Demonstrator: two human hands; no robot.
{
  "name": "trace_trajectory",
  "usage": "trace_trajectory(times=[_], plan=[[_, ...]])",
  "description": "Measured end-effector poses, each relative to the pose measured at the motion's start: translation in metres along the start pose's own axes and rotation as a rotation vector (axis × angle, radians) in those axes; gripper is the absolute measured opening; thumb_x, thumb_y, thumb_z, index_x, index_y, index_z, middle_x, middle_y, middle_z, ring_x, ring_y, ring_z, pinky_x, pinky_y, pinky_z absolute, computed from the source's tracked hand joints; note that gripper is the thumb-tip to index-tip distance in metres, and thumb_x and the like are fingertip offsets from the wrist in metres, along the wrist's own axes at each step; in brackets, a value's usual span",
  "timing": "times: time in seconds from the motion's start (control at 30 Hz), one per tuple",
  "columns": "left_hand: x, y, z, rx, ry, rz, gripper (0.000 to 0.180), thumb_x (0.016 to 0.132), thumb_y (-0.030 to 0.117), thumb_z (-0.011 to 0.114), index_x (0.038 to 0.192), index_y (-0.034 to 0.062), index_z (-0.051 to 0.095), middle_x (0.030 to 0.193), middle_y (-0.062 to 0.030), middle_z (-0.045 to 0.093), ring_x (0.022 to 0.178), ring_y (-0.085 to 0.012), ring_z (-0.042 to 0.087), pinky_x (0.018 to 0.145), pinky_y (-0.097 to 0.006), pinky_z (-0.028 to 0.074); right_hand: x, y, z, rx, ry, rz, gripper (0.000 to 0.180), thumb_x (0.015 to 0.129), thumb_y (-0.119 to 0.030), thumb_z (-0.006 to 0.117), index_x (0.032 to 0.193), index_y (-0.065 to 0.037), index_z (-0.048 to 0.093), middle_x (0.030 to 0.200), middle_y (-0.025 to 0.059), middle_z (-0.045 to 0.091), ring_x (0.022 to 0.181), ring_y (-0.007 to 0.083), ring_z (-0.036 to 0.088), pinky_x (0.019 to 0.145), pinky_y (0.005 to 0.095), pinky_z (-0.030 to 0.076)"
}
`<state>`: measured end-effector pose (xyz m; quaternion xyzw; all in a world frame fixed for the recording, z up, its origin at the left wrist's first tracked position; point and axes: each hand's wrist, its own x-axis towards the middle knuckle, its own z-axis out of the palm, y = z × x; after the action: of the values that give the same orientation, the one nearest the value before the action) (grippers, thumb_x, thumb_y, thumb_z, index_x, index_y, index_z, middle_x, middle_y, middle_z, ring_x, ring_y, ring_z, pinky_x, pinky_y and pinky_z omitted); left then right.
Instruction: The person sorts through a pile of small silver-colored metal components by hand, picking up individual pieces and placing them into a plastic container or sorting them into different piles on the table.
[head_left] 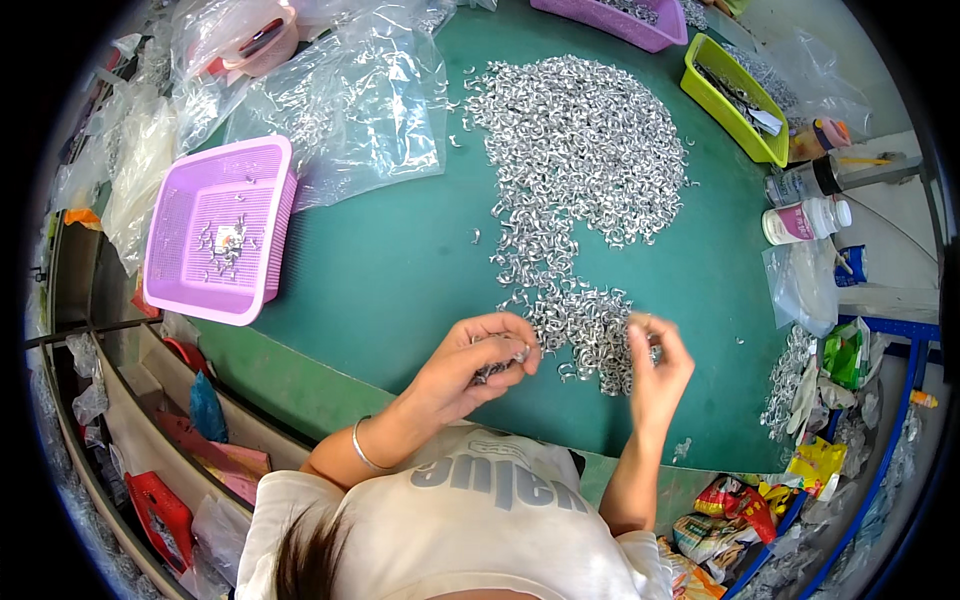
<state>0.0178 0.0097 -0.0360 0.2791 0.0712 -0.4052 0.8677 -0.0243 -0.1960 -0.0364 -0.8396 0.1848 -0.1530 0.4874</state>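
My left hand (pixel 458 368) is curled around several small, curved, silvery metal pieces (pixel 490 371), some showing between the fingers. It sits at the left edge of a small near pile (pixel 590 325) of the same pieces. Across that pile, my right hand (pixel 662 378) has its thumb and fingertips drawn together at the right edge. Whatever is between those fingertips is too small to make out. A narrow band of pieces (pixel 535 240) links the near pile to a large heap (pixel 590 140) farther back on the green table (pixel 390 270).
On the left stands a purple basket (pixel 180 240) with a few pieces inside, beside clear plastic bags (pixel 370 110). A green basket (pixel 730 115) and a purple one (pixel 655 35) stand at the back. Bottles (pixel 800 222) and more pieces (pixel 790 380) line the right edge.
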Motion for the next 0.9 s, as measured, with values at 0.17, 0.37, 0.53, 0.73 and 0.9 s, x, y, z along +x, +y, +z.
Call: trace_trajectory(times=[0.17, 0.37, 0.53, 0.73, 0.9], plan=[[0.012, -0.01, -0.007, 0.083, 0.064, 0.059, 0.012, 0.08, 0.01, 0.046, 0.079, -0.0009, 0.051, 0.071, -0.0113, 0.05, 0.044, -0.0057, 0.033, 0.034, -0.016, 0.023, 0.041, 0.038, 0.007, -0.532, -0.069, -0.269, 0.02, 0.069, -0.006, 0.064, 0.089, -0.006, 0.063, 0.087, 0.0088, 0.058, 0.085, 0.0252, 0.05, 0.076, 0.0352, 0.035], [0.019, -0.017, -0.023, -0.01, -0.035, -0.016, 0.032, 0.09, 0.024, 0.042, 0.077, -0.0025, 0.053, 0.062, -0.0062, 0.046, 0.045, -0.007, 0.037, 0.033, -0.017, 0.023, 0.043, 0.033, 0.016, -0.683, -0.17, -0.257, 0.014, 0.067, -0.004, 0.065, 0.081, -0.004, 0.06, 0.079, 0.0073, 0.056, 0.079, 0.0234, 0.047, 0.072, 0.036, 0.031], [0.023, -0.017, 0.001, 0.17, 0.222, -0.074, 0.026, 0.088, 0.019, 0.049, 0.082, -0.0037, 0.059, 0.057, -0.0014, 0.044, 0.045, -0.0053, 0.036, 0.036, -0.017, 0.024, 0.031, 0.026, 0.011, -0.275, -0.051, -0.125, 0.02, 0.069, 0.006, 0.06, 0.088, -0.001, 0.058, 0.081, 0.0083, 0.057, 0.073, 0.0179, 0.051, 0.069, 0.0302, 0.039], [0.02, -0.024, 0.014, 0.332, 0.148, -0.037, 0.018, 0.083, 0.012, 0.056, 0.092, -0.0036, 0.059, 0.059, 0.0006, 0.047, 0.048, -0.0037, 0.037, 0.039, -0.017, 0.024, -0.009, -0.004, 0.023, 0.6, -0.027, 0.024, 0.017, 0.072, 0.013, 0.057, 0.087, 0.006, 0.054, 0.085, 0.008, 0.055, 0.079, 0.0128, 0.052, 0.066, 0.0226, 0.044], [0.012, -0.017, 0.028, 0.299, 0.172, 0.002, 0.017, 0.08, 0.009, 0.06, 0.092, -0.0031, 0.06, 0.059, 0.0015, 0.047, 0.048, -0.0035, 0.037, 0.04, -0.017, 0.024, -0.027, -0.019, 0.023, 0.476, -0.034, -0.267, 0.018, 0.065, 0.015, 0.06, 0.08, 0.005, 0.056, 0.084, 0.012, 0.057, 0.077, 0.0201, 0.056, 0.067, 0.0286, 0.046]])
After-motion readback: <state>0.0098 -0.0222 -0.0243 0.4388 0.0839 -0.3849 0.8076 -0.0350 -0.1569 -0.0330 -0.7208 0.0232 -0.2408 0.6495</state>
